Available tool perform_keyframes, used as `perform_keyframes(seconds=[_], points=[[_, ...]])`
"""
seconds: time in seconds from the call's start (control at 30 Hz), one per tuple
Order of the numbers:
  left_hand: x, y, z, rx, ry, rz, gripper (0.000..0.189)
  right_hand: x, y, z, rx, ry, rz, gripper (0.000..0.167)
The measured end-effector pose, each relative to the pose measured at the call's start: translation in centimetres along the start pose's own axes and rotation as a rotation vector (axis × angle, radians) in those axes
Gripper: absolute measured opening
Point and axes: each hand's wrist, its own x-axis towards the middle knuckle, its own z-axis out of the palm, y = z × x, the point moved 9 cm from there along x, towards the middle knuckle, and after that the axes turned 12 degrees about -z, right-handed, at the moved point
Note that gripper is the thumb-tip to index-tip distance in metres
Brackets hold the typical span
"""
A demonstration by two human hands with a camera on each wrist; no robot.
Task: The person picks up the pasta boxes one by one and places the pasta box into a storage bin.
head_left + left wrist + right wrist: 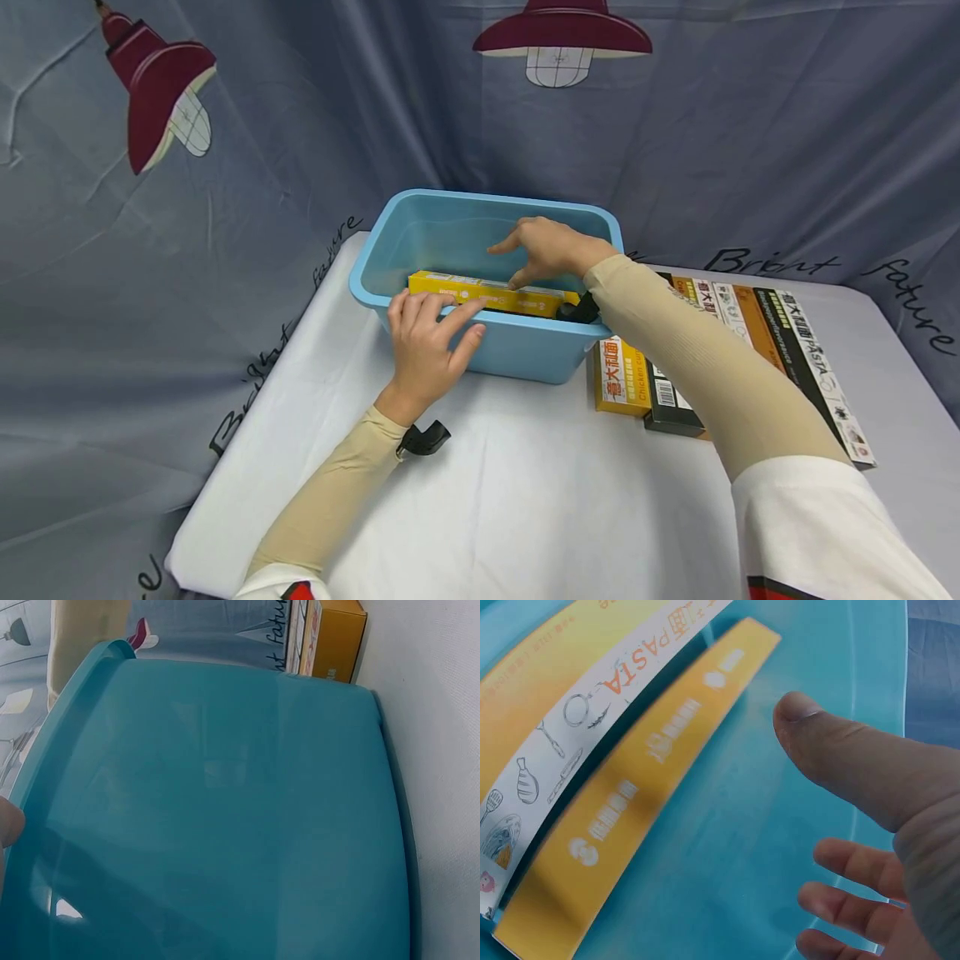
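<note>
A light-blue plastic bin (517, 350) stands on the table. Over its near rim my left hand (426, 346) hooks its fingers, with the thumb low against the outer wall. In the left wrist view the bin's outer wall (225, 802) fills most of the picture. Inside the bin my right hand (551, 250) hovers with thumb and fingers spread, holding nothing. Beneath it a yellow pasta box (487, 293) lies along the near wall. The right wrist view shows two long boxes side by side, one with a white PASTA side (570, 735) and one with an orange-yellow face (637, 787).
Several more pasta boxes lie on the white-covered table (525, 483), right of the bin: a yellow one (622, 379), a black one (671, 412) and a longer black-and-white one (817, 371) among them. A grey-blue curtain (337, 100) with printed lamps hangs behind and at the left.
</note>
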Motion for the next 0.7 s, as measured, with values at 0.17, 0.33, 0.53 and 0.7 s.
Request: perform_keyframes(seconds=[0.17, 0.33, 0.53, 0.7], points=[[0.0, 0.0, 0.0, 0.006, -0.003, 0.000, 0.043, 0.0, 0.1, 0.0, -0.002, -0.004, 0.001, 0.066], [0.1, 0.0, 0.0, 0.014, -0.008, -0.006, 0.043, -0.1, 0.2, -0.1, -0.005, 0.001, -0.003, 0.064], [0.2, 0.0, 0.1, 0.016, -0.006, -0.006, 0.042, -0.3, 0.0, -0.5, -0.001, 0.022, -0.013, 0.062], [0.2, 0.0, 0.1, 0.013, 0.000, -0.002, 0.039, -1.2, -0.1, -1.8, -0.011, 0.037, -0.013, 0.060]])
